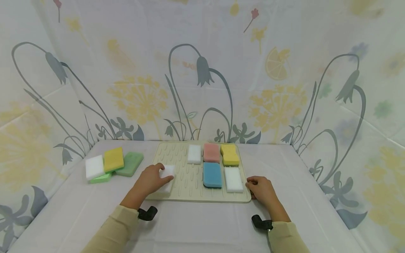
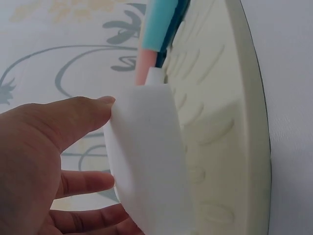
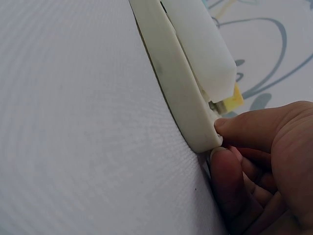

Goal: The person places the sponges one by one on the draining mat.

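A cream ribbed drying mat [image 1: 190, 196] lies on the table. At its left front part, my left hand [image 1: 152, 179] holds a white sponge [image 1: 167, 172], the thumb and fingertips against its edges. The left wrist view shows this white sponge [image 2: 149, 156] close up, low over or on the mat; whether it touches cannot be told. My right hand [image 1: 261, 188] pinches the mat's right front corner between thumb and index finger, as the right wrist view shows at the mat edge [image 3: 181, 93]. Beside that hand lies another white sponge [image 1: 233, 180].
Also on the mat are a blue sponge [image 1: 212, 175], a pink sponge [image 1: 211, 153], a yellow sponge [image 1: 230, 155] and a small white sponge [image 1: 194, 154]. Left of the mat, a white sponge [image 1: 94, 167], a yellow sponge [image 1: 113, 159] and green sponges [image 1: 131, 164] lie heaped. A patterned cloth [image 1: 202, 98] hangs behind.
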A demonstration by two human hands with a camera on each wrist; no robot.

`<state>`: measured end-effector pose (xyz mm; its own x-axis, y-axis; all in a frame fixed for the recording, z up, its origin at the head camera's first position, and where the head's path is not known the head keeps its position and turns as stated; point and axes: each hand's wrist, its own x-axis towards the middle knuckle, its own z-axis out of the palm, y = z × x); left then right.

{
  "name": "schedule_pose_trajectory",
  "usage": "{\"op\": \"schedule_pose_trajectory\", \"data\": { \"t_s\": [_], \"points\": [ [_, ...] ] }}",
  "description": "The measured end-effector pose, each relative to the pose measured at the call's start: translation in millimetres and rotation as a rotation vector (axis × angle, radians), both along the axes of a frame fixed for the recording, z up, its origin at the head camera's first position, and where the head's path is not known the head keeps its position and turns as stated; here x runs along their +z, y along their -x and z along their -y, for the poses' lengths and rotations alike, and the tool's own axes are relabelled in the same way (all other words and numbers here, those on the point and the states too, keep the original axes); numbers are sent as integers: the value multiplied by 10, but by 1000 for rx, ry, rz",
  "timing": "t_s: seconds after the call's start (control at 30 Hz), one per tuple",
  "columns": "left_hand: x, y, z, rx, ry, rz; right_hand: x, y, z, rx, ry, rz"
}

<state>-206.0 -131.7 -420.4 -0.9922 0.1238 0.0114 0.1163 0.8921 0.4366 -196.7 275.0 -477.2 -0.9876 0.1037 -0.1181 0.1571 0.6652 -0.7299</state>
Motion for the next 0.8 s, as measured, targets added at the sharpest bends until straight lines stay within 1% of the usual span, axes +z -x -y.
{"op": "schedule_pose_trajectory", "data": {
  "t_s": [0.3,0.53,0.8],
  "points": [
    [-12,19,-156,18,-18,16,0,-3,1,2,1,1],
    [-35,27,-259,6,-21,17,0,-10,2,9,8,-1],
    [-8,42,-410,3,-46,5,-1,6,-1,11,3,-4]
  ]
}}
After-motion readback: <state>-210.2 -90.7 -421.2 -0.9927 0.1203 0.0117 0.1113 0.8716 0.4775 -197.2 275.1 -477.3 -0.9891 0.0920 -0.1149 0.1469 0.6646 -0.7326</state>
